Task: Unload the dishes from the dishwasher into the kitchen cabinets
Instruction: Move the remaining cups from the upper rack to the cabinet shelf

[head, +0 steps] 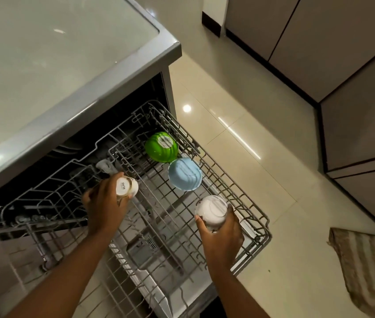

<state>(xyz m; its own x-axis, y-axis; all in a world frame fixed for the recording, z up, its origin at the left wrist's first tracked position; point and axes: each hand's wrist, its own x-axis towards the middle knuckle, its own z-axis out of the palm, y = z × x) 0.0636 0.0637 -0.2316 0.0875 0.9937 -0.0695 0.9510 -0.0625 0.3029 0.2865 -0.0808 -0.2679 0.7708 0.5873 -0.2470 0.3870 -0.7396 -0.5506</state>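
- Left hand has its grip closed round a white cup over the rack.
- Right hand grips a white bowl near the rack's right edge.
- Green bowl and blue bowl sit upturned along that edge; bare wire fills the rack's middle.

Rug cut off by right edge. Dark dishes deep inside dishwasher barely discernible. Label text on green bowl too small to read. Lower rack blurred near bottom edge.

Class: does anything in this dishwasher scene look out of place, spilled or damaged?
Only the striped cloth, which lies rumpled on the floor. The green bowl and blue bowl sit upside down in the rack, as expected.
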